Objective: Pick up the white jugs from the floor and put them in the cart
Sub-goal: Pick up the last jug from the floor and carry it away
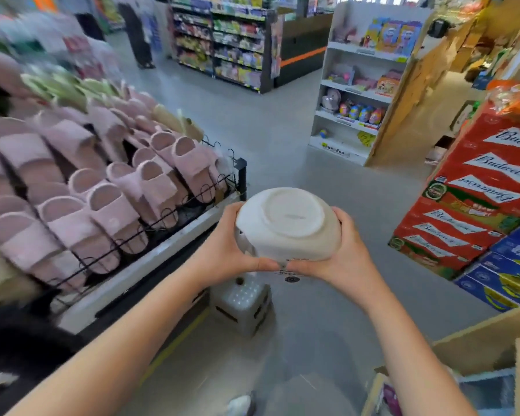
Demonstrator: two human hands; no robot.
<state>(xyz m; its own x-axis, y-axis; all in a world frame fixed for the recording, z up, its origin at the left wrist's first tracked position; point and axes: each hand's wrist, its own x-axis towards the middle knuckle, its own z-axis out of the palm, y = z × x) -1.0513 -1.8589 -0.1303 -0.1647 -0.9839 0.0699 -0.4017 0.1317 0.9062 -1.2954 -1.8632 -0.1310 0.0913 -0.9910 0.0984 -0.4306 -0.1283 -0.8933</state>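
A: What is the step in hand?

B: Carrying. The white jug (288, 225) is off the floor (312, 181), held out in front at arm's length, tipped so its flat base faces the camera. No cart is clearly in view, so I judge the job now is to turn toward it and set the jug down inside.

A: How should that be done well?

B: Keep both palms pressed on opposite sides, bring the jug closer to the body, and right it before lowering, so it stands on its base rather than dropping in sideways. There is a slipper rack (108, 187) close on the left and stacked beer cartons (475, 205) on the right, so swing it through the clear aisle between them.

A: And the grip?

B: The left hand (225, 250) wraps the jug's left side, the right hand (345, 253) the right side. Both are partly curled around it, thumbs meeting underneath at the near edge, fingers spread wide. Both are grasping the jug.

A: Anything below?

B: A pale plastic stool (242, 304) stands on the floor just beneath the hands.
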